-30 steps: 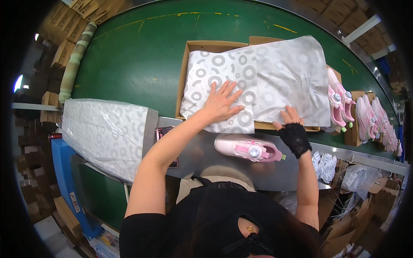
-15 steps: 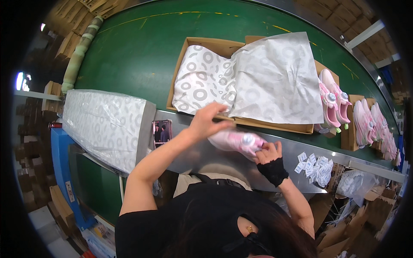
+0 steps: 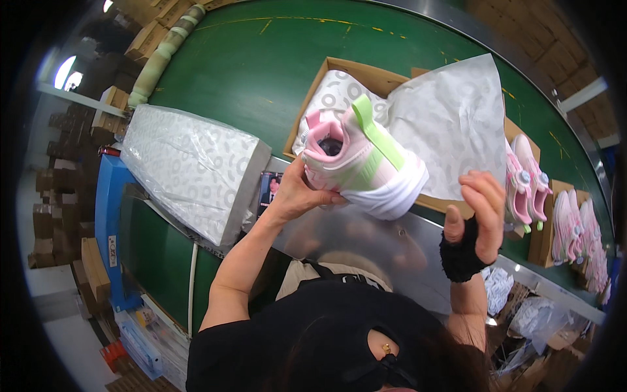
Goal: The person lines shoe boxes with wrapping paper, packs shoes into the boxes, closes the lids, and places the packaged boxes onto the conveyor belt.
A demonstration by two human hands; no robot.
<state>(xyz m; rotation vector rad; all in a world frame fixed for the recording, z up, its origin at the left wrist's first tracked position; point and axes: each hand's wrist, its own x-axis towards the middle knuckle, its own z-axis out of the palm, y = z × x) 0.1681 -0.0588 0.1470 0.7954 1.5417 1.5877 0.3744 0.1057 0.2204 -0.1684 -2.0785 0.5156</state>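
Note:
A pink and white sneaker (image 3: 366, 163) with a lime green heel tab is gripped in my left hand (image 3: 298, 195), lifted in front of the shoebox. Its heel and white sole face right, and dark stuff shows inside the opening. My right hand (image 3: 482, 209), with a black band round the wrist and palm, is raised apart from the sneaker, fingers stretched and thumb apart, nothing in it. Behind the sneaker lies the open cardboard shoebox (image 3: 375, 78). Patterned white tissue paper (image 3: 450, 124) covers it and spreads over its right side.
A plastic-wrapped stack of patterned tissue (image 3: 189, 170) lies at left, beside a phone (image 3: 269, 186). Boxes with pink sneakers (image 3: 529, 176) line the green table (image 3: 248, 65) at right. Small white packets (image 3: 498, 287) lie near the metal edge, partly behind my right arm.
The sneaker has come up off the low position by the metal edge and turned, its heel now to the right. My left hand has taken hold; my right hand has let go and moved right.

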